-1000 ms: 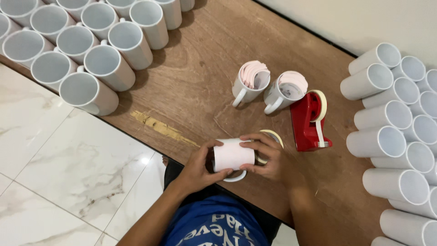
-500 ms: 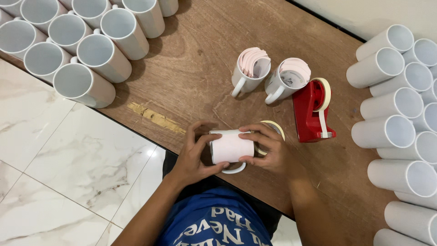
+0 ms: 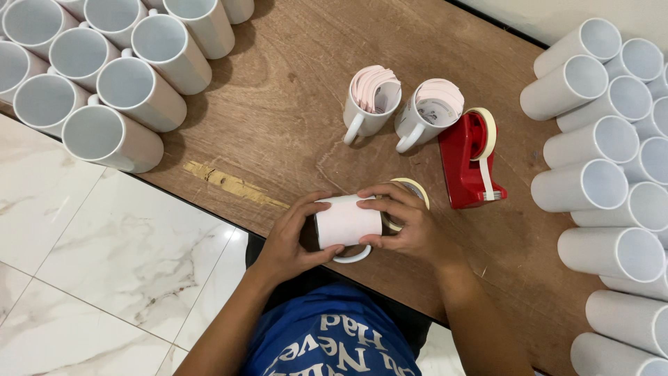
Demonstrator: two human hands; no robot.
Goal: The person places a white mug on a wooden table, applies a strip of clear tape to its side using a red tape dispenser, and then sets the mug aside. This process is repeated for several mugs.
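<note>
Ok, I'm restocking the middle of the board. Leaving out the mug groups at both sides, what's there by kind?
upright mugs stuffed with pink sheets: 2
paper-wrapped mug, held on its side by the left hand and right hand: 1
red tape dispenser: 1
tape roll behind the right hand: 1
Total: 5
</note>
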